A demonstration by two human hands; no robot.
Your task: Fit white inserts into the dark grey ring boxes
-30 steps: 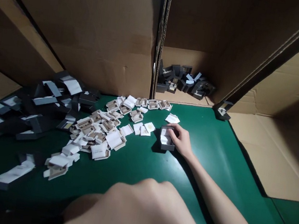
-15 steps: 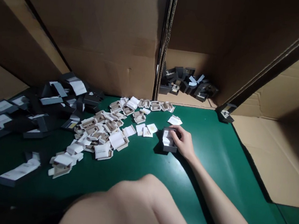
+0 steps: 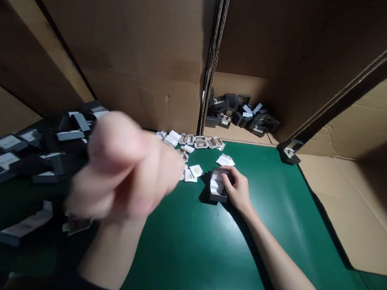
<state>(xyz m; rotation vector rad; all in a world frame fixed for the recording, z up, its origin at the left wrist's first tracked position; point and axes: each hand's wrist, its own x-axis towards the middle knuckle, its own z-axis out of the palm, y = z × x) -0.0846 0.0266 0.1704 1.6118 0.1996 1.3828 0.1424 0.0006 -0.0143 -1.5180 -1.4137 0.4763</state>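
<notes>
My right hand (image 3: 238, 188) grips the right side of a small dark grey box (image 3: 218, 198), which sits open on the green table with white lining showing inside. The thumb reaches over the box's rim, fingers behind it. Close to the camera, my left hand (image 3: 130, 170) is raised over the table and smeared by motion. Its fingers look curled, but whether anything is in them cannot be made out. It hides most of the heap of white card inserts (image 3: 201, 142). Just behind the box lies a single white insert (image 3: 225, 160); small white cards (image 3: 196, 170) lie to its left.
A pile of open dark boxes (image 3: 71, 134) covers the table's left, with another open box (image 3: 24, 230) nearer me. More dark boxes (image 3: 243, 113) lie inside a cardboard compartment at the back. One box (image 3: 290, 151) stands by the cardboard wall (image 3: 334, 204) at right.
My left forearm, folded across the bottom earlier, has swung up and out, bringing the left hand into view over the white inserts. My right hand keeps its hold on the box.
</notes>
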